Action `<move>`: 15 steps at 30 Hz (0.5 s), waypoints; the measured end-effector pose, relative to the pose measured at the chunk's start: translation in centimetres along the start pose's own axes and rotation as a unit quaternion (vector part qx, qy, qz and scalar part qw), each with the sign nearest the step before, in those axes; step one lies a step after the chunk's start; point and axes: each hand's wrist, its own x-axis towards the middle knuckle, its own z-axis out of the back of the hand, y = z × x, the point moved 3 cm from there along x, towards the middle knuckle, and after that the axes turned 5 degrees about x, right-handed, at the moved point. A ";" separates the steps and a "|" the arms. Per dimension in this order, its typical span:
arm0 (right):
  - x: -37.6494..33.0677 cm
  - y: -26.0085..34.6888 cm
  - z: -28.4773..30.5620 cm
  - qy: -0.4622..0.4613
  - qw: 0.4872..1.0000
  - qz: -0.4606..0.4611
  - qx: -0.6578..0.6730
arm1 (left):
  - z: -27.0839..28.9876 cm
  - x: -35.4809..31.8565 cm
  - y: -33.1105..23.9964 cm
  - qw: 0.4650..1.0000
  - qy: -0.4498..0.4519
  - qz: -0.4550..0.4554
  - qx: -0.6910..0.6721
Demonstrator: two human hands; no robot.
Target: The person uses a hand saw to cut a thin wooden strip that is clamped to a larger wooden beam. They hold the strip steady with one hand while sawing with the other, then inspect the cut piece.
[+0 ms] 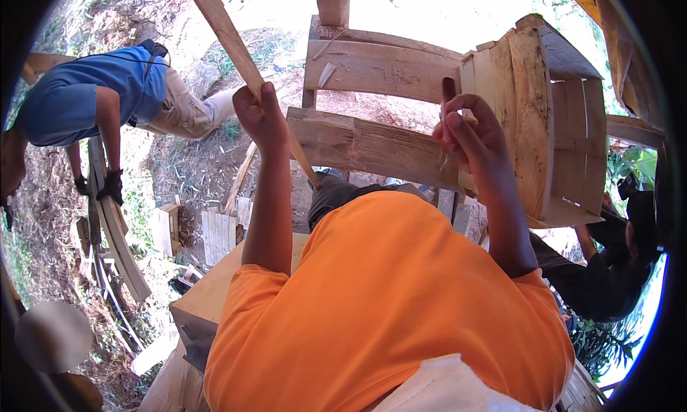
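My left hand (259, 119) is closed around a long, narrow wooden strip (222, 33), which slants from the top of the view down toward my lap. Raised over the bench planks, my right hand (476, 133) pinches a short, slim object (449, 90) with a dark reddish-brown end. Its exact kind is not clear, as my fingers cover part of it. Beneath and beyond both hands runs a bench of rough planks (386, 67). On its right end rests a slatted wooden crate (526, 111), close to my right hand but apart from it.
At the left, a person in a blue shirt (93, 90) bends over long boards (118, 226), wearing dark gloves. Another person in dark clothes (608, 269) is at the right. Short wood pieces (218, 233) stand on the ground, and a box-like block (207, 290) is beside me.
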 end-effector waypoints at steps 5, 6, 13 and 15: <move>-9.5 2.6 5.3 -0.132 0.986 0.096 0.031 | -3.4 1.5 -5.5 0.998 -0.038 0.012 -0.040; -10.8 3.1 5.7 -0.145 0.981 0.123 0.029 | -3.8 1.7 -6.7 0.998 -0.042 0.017 -0.048; -15.3 4.4 7.6 -0.140 0.981 0.130 -0.002 | -5.2 1.6 -11.7 0.970 -0.064 0.057 -0.229; -15.7 3.9 7.8 -0.149 0.980 0.131 -0.001 | -6.0 1.2 -10.0 0.957 -0.084 0.087 -0.265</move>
